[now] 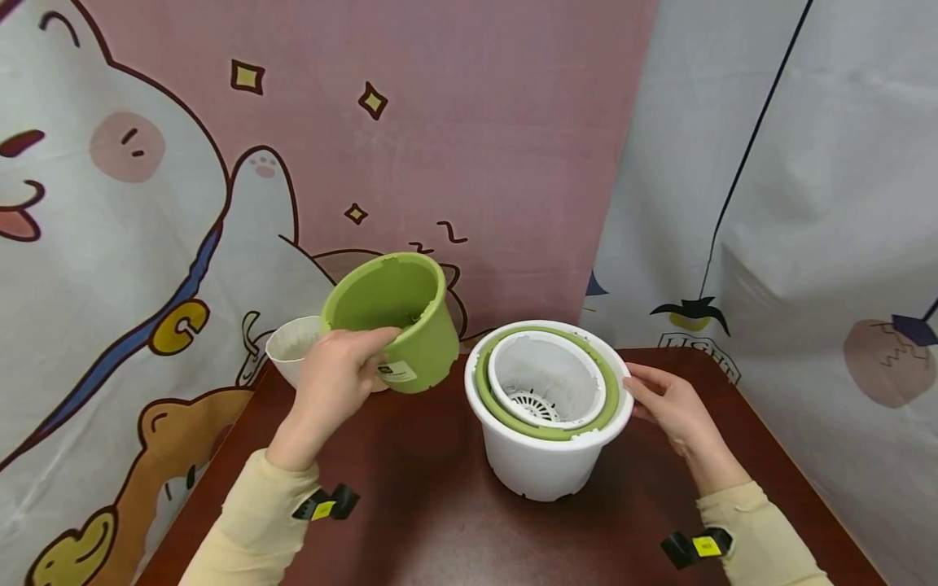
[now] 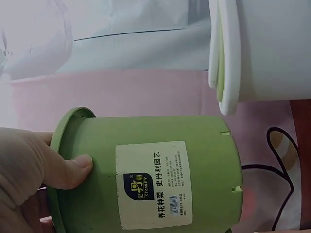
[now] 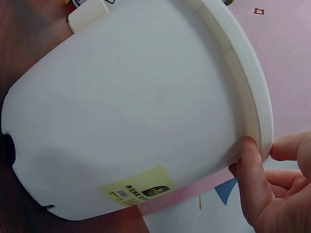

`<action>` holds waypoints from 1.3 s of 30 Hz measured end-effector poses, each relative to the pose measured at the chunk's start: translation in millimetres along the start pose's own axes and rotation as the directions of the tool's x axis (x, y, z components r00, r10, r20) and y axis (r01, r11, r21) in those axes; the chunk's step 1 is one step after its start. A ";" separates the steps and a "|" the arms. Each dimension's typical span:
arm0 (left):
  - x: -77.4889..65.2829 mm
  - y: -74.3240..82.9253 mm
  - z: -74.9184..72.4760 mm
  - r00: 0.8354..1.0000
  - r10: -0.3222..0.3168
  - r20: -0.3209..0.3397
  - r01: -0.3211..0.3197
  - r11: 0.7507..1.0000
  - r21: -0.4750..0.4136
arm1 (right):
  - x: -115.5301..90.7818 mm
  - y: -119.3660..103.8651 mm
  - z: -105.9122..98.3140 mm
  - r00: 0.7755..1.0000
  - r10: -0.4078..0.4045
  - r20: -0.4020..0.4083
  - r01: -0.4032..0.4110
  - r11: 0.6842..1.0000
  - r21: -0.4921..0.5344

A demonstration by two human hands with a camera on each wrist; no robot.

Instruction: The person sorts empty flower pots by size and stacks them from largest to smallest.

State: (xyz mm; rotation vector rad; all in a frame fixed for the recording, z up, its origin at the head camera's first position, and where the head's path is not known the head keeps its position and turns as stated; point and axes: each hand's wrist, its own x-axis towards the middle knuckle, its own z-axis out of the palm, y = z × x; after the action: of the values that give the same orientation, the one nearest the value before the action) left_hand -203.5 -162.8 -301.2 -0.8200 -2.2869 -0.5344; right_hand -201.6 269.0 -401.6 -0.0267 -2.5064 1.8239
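My left hand point(image 1: 333, 378) pinches the rim of a green plastic flowerpot point(image 1: 431, 346), tilted and raised above the table. In the left wrist view the thumb lies on its outer wall, beside a white label point(image 2: 155, 182) with printed text. A large white flowerpot point(image 1: 541, 468) stands to the right, with a green pot point(image 1: 506, 409) and a smaller white pot point(image 1: 582, 378) nested inside it. Slots pierce the innermost pot's bottom. The right hand point(image 1: 674, 407) grips the large white pot's rim, fingers below its lip in the right wrist view. That pot bears a yellow label point(image 3: 138, 187).
Behind the left hand stands another white pot point(image 1: 293, 346), partly hidden, near the dark red-brown table's point(image 1: 410, 505) far left corner. Cloth backdrops with cartoon drawings point(image 1: 476, 163) hang close behind and beside the table.
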 end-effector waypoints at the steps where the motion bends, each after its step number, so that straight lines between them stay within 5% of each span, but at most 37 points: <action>1: 1.3 1.6 0.0 1.000 0.004 -0.004 -0.004 1.000 0.000 | -0.2 0.0 0.0 1.000 0.001 -0.001 -0.001 1.000 0.000; 12: 22.2 14.7 0.3 0.988 0.136 -0.070 -0.136 0.991 0.005 | -0.8 0.0 -0.6 1.000 -0.009 0.006 0.009 1.000 0.012; 22: 39.7 36.0 3.7 0.980 0.181 -0.083 -0.181 0.983 0.011 | -1.3 -1.4 -0.7 1.000 -0.012 0.008 0.012 1.000 0.021; 39: 64.5 65.1 20.7 0.941 0.322 -0.104 -0.324 0.946 -0.001 | -2.1 -3.0 -0.3 1.000 -0.005 0.004 0.005 1.000 0.005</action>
State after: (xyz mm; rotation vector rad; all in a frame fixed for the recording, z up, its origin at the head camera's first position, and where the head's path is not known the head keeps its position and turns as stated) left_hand -207.1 -77.7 -261.7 -1.1249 -2.0016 -0.4356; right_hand -199.5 268.2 -398.7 -0.0171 -2.5019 1.8304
